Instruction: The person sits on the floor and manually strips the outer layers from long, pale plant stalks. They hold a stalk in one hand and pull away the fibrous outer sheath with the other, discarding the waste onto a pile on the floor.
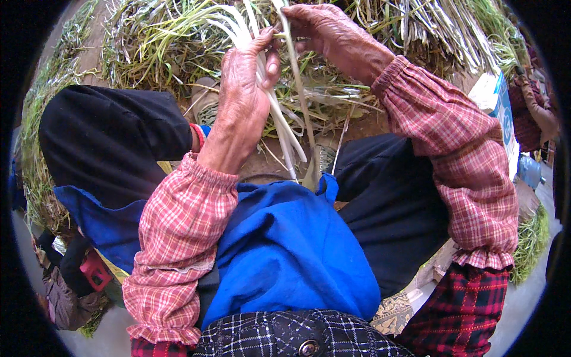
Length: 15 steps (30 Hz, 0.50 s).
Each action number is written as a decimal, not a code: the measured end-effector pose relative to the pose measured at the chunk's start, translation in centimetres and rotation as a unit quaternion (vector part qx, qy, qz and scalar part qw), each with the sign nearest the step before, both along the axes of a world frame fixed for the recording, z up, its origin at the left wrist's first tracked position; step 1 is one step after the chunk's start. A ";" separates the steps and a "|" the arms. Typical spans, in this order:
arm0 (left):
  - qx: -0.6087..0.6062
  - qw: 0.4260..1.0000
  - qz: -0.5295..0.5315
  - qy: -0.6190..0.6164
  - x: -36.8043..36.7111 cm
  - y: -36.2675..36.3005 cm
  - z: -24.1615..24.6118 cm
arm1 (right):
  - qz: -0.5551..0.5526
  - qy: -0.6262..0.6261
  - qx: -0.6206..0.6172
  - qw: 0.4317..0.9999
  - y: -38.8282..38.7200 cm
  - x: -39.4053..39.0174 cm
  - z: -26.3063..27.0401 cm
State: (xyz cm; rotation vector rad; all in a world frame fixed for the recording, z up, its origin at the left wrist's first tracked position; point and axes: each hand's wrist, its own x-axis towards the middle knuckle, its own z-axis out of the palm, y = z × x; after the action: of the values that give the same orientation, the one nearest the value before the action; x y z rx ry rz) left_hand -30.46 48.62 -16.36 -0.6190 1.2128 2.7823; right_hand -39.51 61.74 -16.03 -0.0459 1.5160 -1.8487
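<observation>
My left hand (247, 82) grips several long stalks (285, 125) with white stems and yellow-green leaves; they look like garlic or onion shoots. The pale stem ends hang down between my knees, and the leaves fan out to the upper left. My right hand (328, 35) is just to the right, its thumb and fingertips closed on a single stalk (299, 85) with a brownish, drooping lower part. The fingertips of both hands are close together near the top of the view. Loose peelings and leaves (343, 96) lie on the ground below the hands.
Heaped green stalks (156, 49) lie ahead, with a pile of white-stemmed ones (437, 31) at the upper right. A blue and white box (502, 111) and a blue plastic bottle (529, 172) stand at the right. Other people (67, 285) sit at the lower left and far right (533, 107).
</observation>
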 end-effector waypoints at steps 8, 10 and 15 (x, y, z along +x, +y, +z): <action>0.022 0.997 -0.075 0.019 -0.2 -0.5 0.5 | -0.077 0.050 0.057 0.994 3.4 -4.0 1.2; 0.021 0.999 -0.039 -0.012 -0.6 -1.6 -0.3 | -0.038 0.068 0.069 0.995 4.0 -4.1 1.2; 0.007 0.999 0.034 -0.022 -1.1 -4.7 -0.3 | 0.052 0.116 0.091 0.988 2.9 -3.5 -1.5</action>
State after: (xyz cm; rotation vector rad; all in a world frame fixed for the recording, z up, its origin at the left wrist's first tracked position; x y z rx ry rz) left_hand -31.60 43.90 -16.71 -0.7294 1.1867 2.8140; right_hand -43.02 64.60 -17.49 -0.2565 1.8017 -1.6608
